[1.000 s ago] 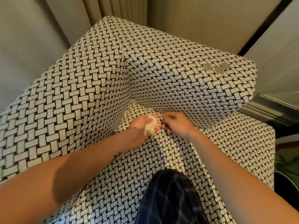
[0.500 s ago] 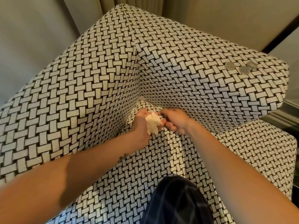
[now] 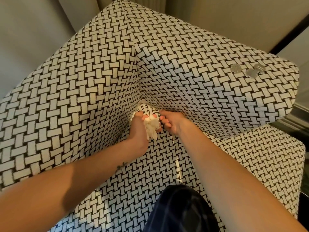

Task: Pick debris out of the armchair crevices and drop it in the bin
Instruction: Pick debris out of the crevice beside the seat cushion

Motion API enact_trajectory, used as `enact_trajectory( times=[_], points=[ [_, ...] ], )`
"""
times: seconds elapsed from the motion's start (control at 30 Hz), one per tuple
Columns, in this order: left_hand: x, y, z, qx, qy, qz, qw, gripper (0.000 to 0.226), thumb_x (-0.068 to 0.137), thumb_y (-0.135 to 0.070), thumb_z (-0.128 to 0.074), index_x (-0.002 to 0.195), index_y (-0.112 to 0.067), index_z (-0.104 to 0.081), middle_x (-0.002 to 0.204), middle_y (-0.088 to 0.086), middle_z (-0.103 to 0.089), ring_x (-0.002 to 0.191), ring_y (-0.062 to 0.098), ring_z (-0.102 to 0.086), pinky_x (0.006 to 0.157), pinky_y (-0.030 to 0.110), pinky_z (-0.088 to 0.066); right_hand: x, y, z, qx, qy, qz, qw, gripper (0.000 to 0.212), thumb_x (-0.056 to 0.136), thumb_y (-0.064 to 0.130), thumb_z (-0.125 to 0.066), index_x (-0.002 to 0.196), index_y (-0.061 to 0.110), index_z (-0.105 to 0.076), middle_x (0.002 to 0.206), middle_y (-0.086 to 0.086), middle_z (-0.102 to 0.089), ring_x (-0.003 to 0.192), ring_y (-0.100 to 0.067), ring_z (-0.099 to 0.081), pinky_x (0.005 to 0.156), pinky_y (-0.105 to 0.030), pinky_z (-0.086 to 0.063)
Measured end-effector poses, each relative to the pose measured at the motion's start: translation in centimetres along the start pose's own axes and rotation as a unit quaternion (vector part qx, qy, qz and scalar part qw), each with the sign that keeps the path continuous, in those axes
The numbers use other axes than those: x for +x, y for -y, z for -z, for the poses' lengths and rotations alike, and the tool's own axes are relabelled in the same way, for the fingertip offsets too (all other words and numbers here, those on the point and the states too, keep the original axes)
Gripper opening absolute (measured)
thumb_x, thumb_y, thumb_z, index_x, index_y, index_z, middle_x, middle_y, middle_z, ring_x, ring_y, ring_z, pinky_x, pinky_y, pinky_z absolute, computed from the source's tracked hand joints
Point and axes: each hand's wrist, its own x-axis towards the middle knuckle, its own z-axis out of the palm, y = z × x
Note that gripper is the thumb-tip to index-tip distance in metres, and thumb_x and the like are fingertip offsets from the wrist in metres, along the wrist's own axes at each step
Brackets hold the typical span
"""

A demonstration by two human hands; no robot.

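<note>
Left hand (image 3: 139, 126) grips crumpled tissue wad (image 3: 151, 127); right hand (image 3: 171, 122) curled, hold unclear; basketweave armchair (image 3: 83, 97)

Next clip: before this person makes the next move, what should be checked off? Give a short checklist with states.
1. Left hand grip on the paper wad: ok.
2. Paper wad out of the crevice: ok.
3. Right hand holding debris: cannot tell; its fingers are curled at the crevice.
4. Bin in view for the drop: not ok.
5. Coins picked off the armrest: not ok; three lie there.
</note>
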Motion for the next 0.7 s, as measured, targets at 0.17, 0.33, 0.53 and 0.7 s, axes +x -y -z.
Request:
enact_trajectory(
  times=[0.17,0.33,0.53,0.7],
  points=[
    [-0.2,-0.3,0.0,0.019,0.015,-0.011,1.0,0.05,0.107,-0.034,-0.035,0.079,-0.006,-0.064,0.054,0.004,-0.069,0.066,0.025,-0.06,0.08,0.037,-0.05,0.0,0.3,-0.1,-0.029,-0.02,-0.011,0.999,0.03,0.101,0.019,-0.06,0.072,0.01,-0.056,0.045,0.004,-0.053,0.029,-0.004,-0.033,0.027,-0.016,-0.022],
    [0.0,0.0,0.3,0.053,0.011,-0.027,0.998,0.054,0.106,-0.038,-0.034,0.086,-0.005,-0.071,0.067,0.008,-0.074,0.074,0.027,-0.064,0.096,0.042,-0.049,0.8,0.7,-1.3,-0.072,-0.096,-0.046,0.992,0.031,0.096,0.029,-0.067,0.071,0.012,-0.061,0.041,0.005,-0.053,0.028,-0.006,-0.035,0.03,-0.014,-0.029],
    [0.1,0.3,0.3,0.081,-0.02,-0.031,0.996,0.056,0.105,-0.044,-0.033,0.096,-0.006,-0.073,0.095,0.02,-0.074,0.099,0.035,-0.066,0.1,0.044,-0.047,0.9,0.3,-1.3,0.001,-0.1,-0.029,0.995,0.031,0.099,0.015,-0.06,0.068,0.011,-0.059,0.04,0.006,-0.049,0.027,-0.003,-0.034,0.029,-0.015,-0.026],
    [0.1,0.1,0.3,0.084,-0.011,-0.027,0.996,0.055,0.106,-0.04,-0.032,0.1,-0.002,-0.071,0.089,0.018,-0.071,0.081,0.031,-0.063,0.078,0.035,-0.046,0.8,0.3,-1.2,0.021,-0.097,-0.03,0.995,0.035,0.101,0.013,-0.055,0.066,0.014,-0.054,0.043,0.007,-0.045,0.027,-0.004,-0.031,0.028,-0.015,-0.024]
  ],
)
